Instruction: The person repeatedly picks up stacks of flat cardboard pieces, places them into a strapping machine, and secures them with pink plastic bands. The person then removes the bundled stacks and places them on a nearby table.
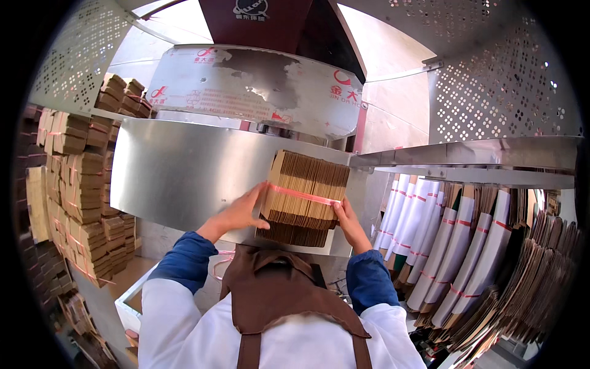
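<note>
Cardboard bundle, banded in pink, lies on the metal worktop between the person's two hands.

Nearest the viewer is a brown apron over white clothing, with blue oversleeves on both forearms. The left hand is spread, thumb apart from the fingers, against the bundle's left side near one end of the pink band. The right hand touches the right edge at the band's other end; whether it pinches there cannot be told. Bare metal worktop extends leftward. Further out, cardboard stacks rise at left, and white-wrapped packs lean at right. Beyond the worktop is a scuffed panel, then a maroon casing.
</note>
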A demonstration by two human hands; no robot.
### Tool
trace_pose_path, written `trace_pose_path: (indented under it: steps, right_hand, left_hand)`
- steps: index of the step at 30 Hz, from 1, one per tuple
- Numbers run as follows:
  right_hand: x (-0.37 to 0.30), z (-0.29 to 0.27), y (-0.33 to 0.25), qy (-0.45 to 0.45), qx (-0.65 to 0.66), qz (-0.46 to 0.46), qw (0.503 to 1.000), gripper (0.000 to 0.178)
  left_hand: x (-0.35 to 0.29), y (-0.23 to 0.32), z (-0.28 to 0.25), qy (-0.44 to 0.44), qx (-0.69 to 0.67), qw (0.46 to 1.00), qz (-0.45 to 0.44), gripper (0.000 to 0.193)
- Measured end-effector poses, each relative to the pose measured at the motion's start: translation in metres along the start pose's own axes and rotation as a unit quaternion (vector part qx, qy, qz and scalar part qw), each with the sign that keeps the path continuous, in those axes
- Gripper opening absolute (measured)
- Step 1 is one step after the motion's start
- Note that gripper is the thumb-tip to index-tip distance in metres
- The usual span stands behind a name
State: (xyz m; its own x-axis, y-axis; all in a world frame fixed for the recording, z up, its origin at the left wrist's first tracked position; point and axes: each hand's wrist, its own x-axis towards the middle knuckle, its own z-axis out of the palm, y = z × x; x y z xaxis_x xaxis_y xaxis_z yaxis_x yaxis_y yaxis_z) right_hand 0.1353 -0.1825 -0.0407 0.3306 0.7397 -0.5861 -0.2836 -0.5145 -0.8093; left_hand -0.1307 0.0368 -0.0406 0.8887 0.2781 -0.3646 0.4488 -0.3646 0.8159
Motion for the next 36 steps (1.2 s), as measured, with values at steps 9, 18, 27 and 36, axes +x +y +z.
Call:
trace_pose_path:
  steps: [9, 18, 27, 36]
  right_hand:
    - [0.014, 0.026, -0.013, -0.047, -0.016, -0.009, 0.999, 0.089]
    - [0.046, 0.074, -0.038, -0.15, -0.035, 0.0, 0.988, 0.083]
    - [0.11, 0.236, -0.051, -0.222, -0.154, -0.064, 0.961, 0.065]
    - [0.193, 0.401, -0.062, -0.259, -0.162, 0.012, 0.952, 0.069]
  left_hand:
    - [-0.007, 0.014, 0.03, 0.206, -0.295, 0.923, -0.138, 0.091]
    - [-0.039, 0.013, 0.019, 0.309, -0.194, 0.91, -0.199, 0.093]
    - [-0.143, -0.06, -0.034, 0.508, -0.254, 0.802, -0.186, 0.067]
    - [-0.241, -0.12, -0.036, 0.733, -0.128, 0.652, -0.146, 0.076]
